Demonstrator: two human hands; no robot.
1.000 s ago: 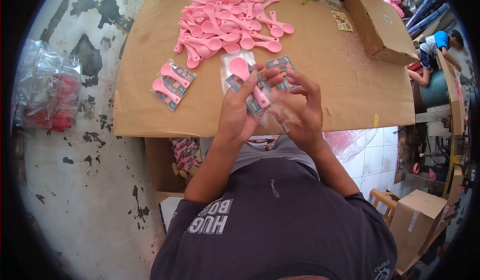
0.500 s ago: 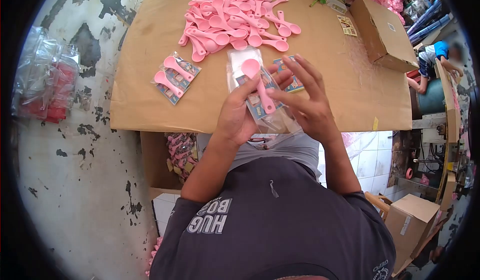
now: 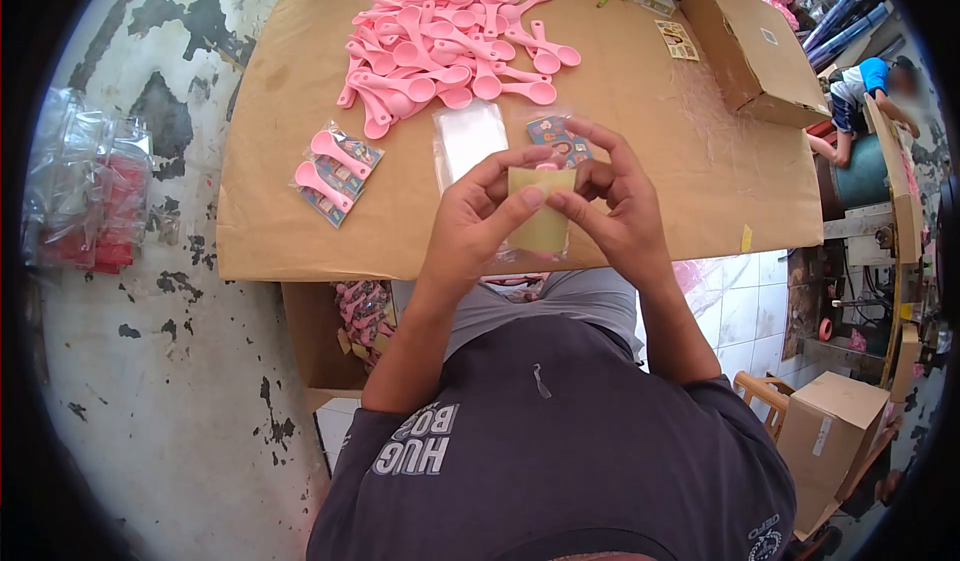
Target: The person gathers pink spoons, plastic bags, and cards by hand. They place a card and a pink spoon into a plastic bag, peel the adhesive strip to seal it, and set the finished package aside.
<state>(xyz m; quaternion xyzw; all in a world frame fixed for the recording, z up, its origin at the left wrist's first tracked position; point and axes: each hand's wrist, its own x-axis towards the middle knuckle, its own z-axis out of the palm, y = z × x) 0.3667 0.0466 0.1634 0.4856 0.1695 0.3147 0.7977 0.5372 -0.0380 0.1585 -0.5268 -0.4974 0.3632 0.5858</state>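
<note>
Between both hands is a bagged spoon packet (image 3: 541, 226), its pale yellow card back turned up. A bit of pink shows at its top edge; most of the spoon is hidden behind the card. My left hand (image 3: 478, 221) grips the packet's left side, thumb pressed on the card. On the right side, my right hand (image 3: 625, 206) pinches it with thumb and bent fingers, the index finger raised. Just beyond lie a stack of clear plastic bags (image 3: 473, 139) and printed cards (image 3: 547, 131). Two packed pink spoons (image 3: 337, 174) on printed cards rest to the left.
A large heap of pink spoons (image 3: 440, 46) covers the table's (image 3: 640, 111) far middle. At the right stands a cardboard box (image 3: 757, 51), with a small printed card (image 3: 677, 41) beside it. Plastic bags (image 3: 90, 181) hang at far left. Another person (image 3: 860, 101) is at far right.
The packet has been turned over: the pink spoon faced up before, now the yellow card back does. My right hand has closed onto the packet's right side.
</note>
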